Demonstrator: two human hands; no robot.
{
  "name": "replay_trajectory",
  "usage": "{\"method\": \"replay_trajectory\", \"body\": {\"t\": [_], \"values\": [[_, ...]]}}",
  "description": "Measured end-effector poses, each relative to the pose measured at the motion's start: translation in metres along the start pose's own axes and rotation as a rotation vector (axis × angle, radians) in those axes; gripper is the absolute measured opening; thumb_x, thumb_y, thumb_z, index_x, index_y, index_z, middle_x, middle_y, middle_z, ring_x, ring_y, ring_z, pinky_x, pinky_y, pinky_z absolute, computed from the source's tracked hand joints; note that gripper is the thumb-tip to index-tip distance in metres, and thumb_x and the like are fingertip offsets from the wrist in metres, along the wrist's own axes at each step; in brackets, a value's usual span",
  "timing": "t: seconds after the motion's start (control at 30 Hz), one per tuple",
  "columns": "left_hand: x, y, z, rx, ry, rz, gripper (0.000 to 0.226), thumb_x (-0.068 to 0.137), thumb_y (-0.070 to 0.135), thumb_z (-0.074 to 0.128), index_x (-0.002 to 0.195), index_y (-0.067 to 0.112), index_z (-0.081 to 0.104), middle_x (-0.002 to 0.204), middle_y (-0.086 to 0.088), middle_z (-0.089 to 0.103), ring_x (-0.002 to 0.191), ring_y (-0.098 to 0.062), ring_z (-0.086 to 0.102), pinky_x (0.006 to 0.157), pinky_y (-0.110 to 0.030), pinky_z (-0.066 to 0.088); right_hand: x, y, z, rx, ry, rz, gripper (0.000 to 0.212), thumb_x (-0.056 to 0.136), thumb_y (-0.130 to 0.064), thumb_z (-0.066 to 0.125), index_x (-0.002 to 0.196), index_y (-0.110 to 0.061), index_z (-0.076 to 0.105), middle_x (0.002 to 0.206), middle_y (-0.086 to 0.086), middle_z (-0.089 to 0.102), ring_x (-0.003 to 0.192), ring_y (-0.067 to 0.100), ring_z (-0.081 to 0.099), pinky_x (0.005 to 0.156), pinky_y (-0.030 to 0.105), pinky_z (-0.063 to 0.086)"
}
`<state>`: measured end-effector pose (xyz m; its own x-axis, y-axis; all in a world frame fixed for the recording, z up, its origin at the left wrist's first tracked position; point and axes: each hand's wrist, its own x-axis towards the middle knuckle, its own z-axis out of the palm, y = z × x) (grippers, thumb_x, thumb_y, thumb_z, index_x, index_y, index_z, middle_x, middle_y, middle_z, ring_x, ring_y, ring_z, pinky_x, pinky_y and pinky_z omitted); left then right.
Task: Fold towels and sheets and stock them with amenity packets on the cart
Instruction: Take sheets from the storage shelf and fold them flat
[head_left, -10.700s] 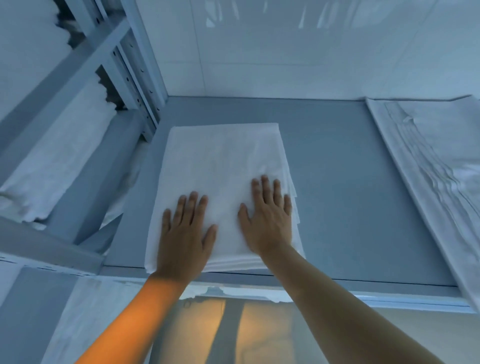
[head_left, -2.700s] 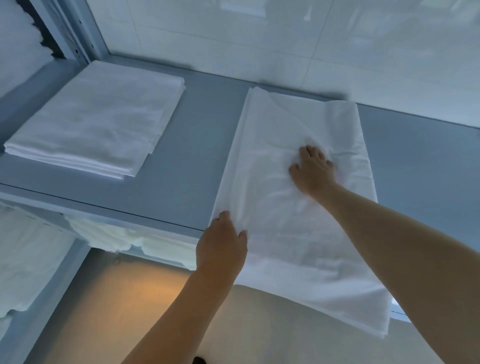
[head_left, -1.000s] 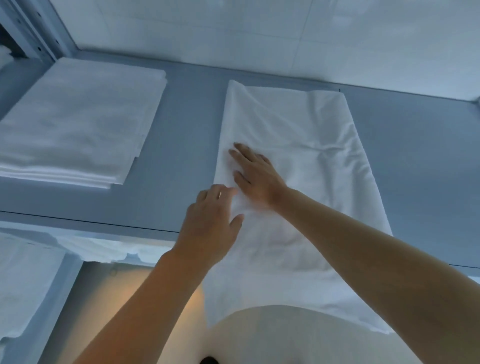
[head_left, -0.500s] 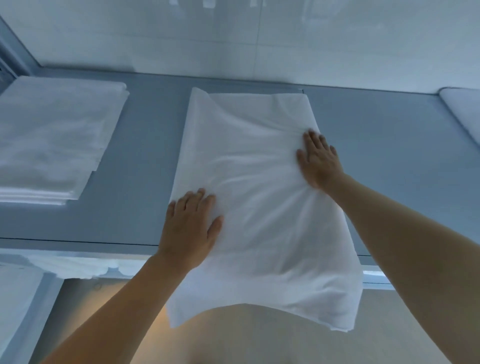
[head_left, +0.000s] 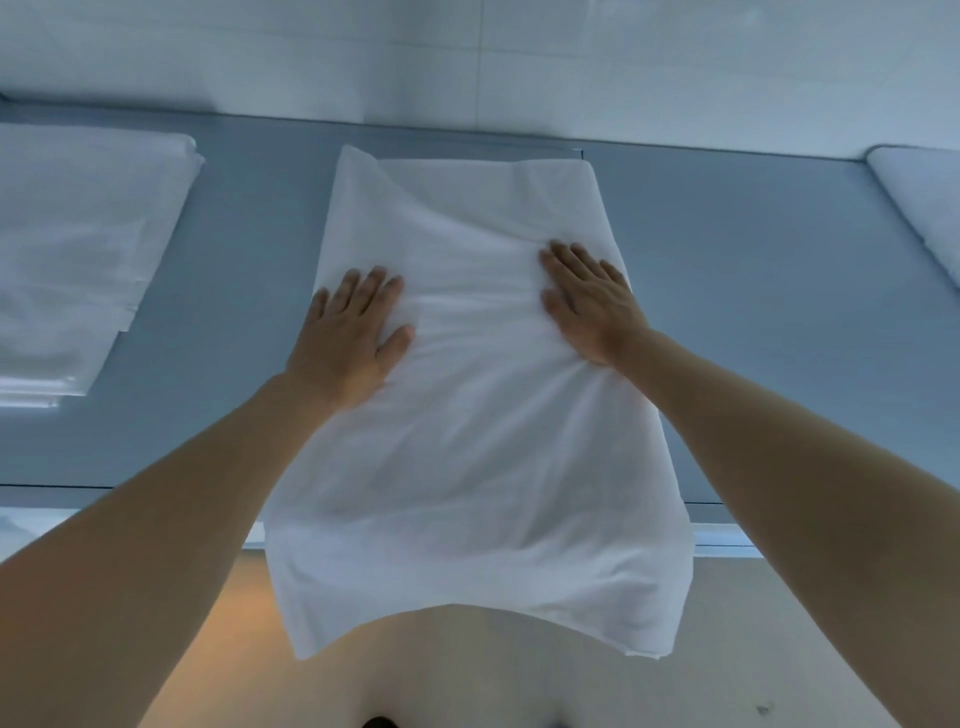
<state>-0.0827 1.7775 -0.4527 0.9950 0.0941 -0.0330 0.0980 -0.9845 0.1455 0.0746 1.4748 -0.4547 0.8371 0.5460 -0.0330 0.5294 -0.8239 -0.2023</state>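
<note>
Sheet (head_left: 467, 415), white and partly folded, lies lengthwise across the grey shelf top (head_left: 753, 322), its far end close to the tiled wall (head_left: 467, 62) and its near end drooping over the front edge. Starting at the left, a finished stack of folded linen (head_left: 78, 249) sits on the same surface, well apart from the sheet. Next comes the left hand (head_left: 350, 332), flat on the sheet's left side, fingers straight and close together, thumb out, pressing down. Across the cloth the right hand (head_left: 592, 301) lies flat near the right edge, fingers straight and slightly spread, with small creases gathered beneath the wrist. At the far right, the corner of another white pile (head_left: 919, 208) shows.
</note>
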Motion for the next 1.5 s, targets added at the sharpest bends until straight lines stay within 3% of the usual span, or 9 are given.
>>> {"method": "replay_trajectory", "body": {"t": [0.33,0.7,0.87,1.0,1.13,1.23,1.33,1.5], "values": [[-0.066,0.008,0.008,-0.028,-0.003,0.012,0.072,0.1,0.064,0.018,0.162,0.028,0.018,0.171,0.002,0.014,0.157,-0.025,0.013,0.125,-0.051,0.016,-0.071,-0.02,0.0,-0.002,-0.048,-0.063,0.057,0.107,-0.051,0.015,0.161,-0.044,0.001,0.169,-0.023,0.001,0.158,0.014,-0.002,0.127,0.045,0.007],[-0.166,0.018,0.023,-0.002,0.019,0.089,0.071,0.103,0.06,0.018,0.164,0.023,0.016,0.171,-0.001,0.011,0.157,-0.028,0.011,0.122,-0.055,0.021,-0.171,-0.049,0.007,0.01,-0.049,-0.077,0.056,0.109,-0.046,0.019,0.162,-0.041,0.001,0.169,-0.024,-0.003,0.158,0.014,-0.005,0.127,0.047,0.01],[-0.178,0.016,0.021,0.005,0.007,0.131,0.09,0.094,0.076,0.031,0.164,0.023,0.013,0.172,-0.001,0.006,0.158,-0.027,0.006,0.122,-0.057,0.019,-0.182,-0.054,0.006,0.013,-0.047,-0.066,0.058,0.108,-0.048,0.022,0.162,-0.041,0.003,0.169,-0.024,-0.002,0.158,0.012,-0.006,0.126,0.049,0.013],[-0.179,0.018,0.018,0.041,-0.004,0.158,0.105,0.083,0.075,0.056,0.164,0.021,0.016,0.171,-0.005,0.01,0.157,-0.032,0.01,0.121,-0.059,0.022,-0.194,-0.053,0.008,0.007,-0.058,-0.071,0.068,0.104,-0.059,0.029,0.163,-0.038,0.002,0.17,-0.021,-0.004,0.158,0.013,-0.007,0.126,0.051,0.014],[-0.169,0.022,0.013,0.078,-0.032,0.173,0.121,0.066,0.072,0.078,0.162,0.025,0.022,0.166,-0.01,0.026,0.15,-0.039,0.027,0.115,-0.062,0.029,-0.207,-0.047,0.009,0.023,-0.048,-0.122,0.088,0.094,-0.069,0.044,0.163,-0.035,0.002,0.171,-0.016,-0.003,0.158,0.014,-0.005,0.125,0.053,0.017],[-0.164,0.03,0.014,0.075,-0.054,0.226,0.132,0.061,0.07,0.082,0.164,0.025,0.013,0.171,-0.004,0.01,0.156,-0.031,0.014,0.118,-0.063,0.024,-0.217,-0.05,0.013,-0.031,-0.063,-0.191,0.111,0.08,-0.079,0.054,0.164,-0.03,0.002,0.172,-0.01,-0.004,0.158,0.017,-0.003,0.125,0.053,0.012],[-0.162,0.037,0.02,0.069,-0.051,0.217,0.138,0.057,0.067,0.085,0.164,0.022,0.01,0.172,0.0,0.002,0.158,-0.025,0.009,0.119,-0.064,0.019,-0.227,-0.049,0.021,-0.146,-0.067,-0.258,0.126,0.069,-0.07,0.07,0.164,-0.023,0.002,0.172,-0.002,-0.004,0.159,0.021,0.0,0.125,0.052,0.008],[-0.162,0.037,0.021,0.123,-0.039,0.233,0.138,0.057,0.059,0.089,0.164,0.018,0.012,0.172,-0.004,0.004,0.157,-0.029,0.013,0.118,-0.066,0.02,-0.228,-0.049,0.026,-0.188,0.002,-0.276,0.118,0.078,-0.058,0.074,0.164,-0.017,0.004,0.172,0.004,-0.001,0.158,0.027,0.003,0.122,0.058,0.024]]}}
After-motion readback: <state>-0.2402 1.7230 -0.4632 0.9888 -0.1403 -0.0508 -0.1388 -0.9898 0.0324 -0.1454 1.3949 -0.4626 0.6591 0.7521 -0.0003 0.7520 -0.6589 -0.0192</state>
